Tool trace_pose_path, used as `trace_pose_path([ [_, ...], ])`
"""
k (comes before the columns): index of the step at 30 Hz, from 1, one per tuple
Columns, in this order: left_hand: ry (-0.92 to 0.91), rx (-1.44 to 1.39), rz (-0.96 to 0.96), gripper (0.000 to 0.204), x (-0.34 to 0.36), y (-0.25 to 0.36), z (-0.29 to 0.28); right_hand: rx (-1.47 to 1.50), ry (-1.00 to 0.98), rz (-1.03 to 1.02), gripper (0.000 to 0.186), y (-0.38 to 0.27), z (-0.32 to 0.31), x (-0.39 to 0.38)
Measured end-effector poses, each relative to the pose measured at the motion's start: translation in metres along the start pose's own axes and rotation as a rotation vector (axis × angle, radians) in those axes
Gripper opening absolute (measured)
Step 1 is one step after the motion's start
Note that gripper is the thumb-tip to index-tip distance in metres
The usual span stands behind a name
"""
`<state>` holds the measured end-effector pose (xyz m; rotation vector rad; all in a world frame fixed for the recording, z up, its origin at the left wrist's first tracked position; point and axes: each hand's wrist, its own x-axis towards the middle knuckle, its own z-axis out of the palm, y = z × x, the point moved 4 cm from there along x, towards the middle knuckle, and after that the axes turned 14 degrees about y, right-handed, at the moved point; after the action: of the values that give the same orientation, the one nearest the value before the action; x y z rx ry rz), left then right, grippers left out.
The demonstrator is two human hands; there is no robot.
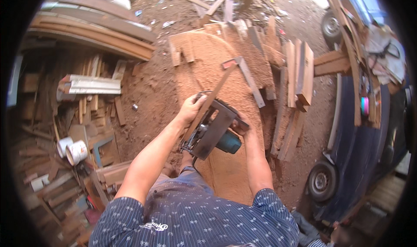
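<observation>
A circular saw with a dark base plate and teal motor housing (228, 142) is tilted in front of my body, above a sawdust-covered work surface (191, 80). My left hand (191, 109) is closed at the left edge of the saw, its thumb pressed near a thin wooden strip (219, 88). That strip slants along the saw's base and sticks out past its far end. On the saw's right side, my right hand (240, 124) is wrapped round it; most of those fingers are hidden behind the plate. Beyond the saw lies a try square (248, 78) with a red-marked stock.
Several boards (299, 73) are stacked right of the work surface. Timber piles (91, 30) and offcuts fill the left, near two white buckets (76, 153). A dark blue vehicle (354, 151) stands at the right, a lighter blue one (365, 6) behind. Litter dots the dirt.
</observation>
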<state>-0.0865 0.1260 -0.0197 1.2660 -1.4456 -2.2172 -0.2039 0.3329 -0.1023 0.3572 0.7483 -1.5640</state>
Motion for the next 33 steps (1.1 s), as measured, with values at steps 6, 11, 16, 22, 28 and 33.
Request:
trace_pose_path([
  [6, -0.018, -0.101, -0.089, 0.029, 0.002, -0.003, -0.001, -0.052, 0.030, -0.099, 0.039, 0.004, -0.004, -0.013],
  [11, -0.017, -0.112, -0.152, 0.028, -0.007, 0.003, 0.000, -0.085, -0.032, -0.078, 0.038, 0.000, -0.009, -0.009],
  [16, -0.037, -0.109, -0.064, 0.028, -0.002, -0.001, 0.001, -0.107, -0.194, 0.171, 0.039, -0.007, -0.022, 0.014],
  [22, -0.048, -0.067, -0.105, 0.027, -0.004, -0.003, -0.021, -0.206, -0.017, 0.179, 0.032, 0.001, 0.042, -0.007],
  [28, 0.001, 0.051, -0.351, 0.034, 0.000, 0.005, -0.061, -0.495, 0.165, -0.029, 0.024, 0.027, 0.046, -0.004],
  [33, 0.067, 0.078, -0.412, 0.044, 0.004, 0.000, -0.094, -0.966, 0.032, -0.812, 0.035, 0.047, 0.090, -0.025],
])
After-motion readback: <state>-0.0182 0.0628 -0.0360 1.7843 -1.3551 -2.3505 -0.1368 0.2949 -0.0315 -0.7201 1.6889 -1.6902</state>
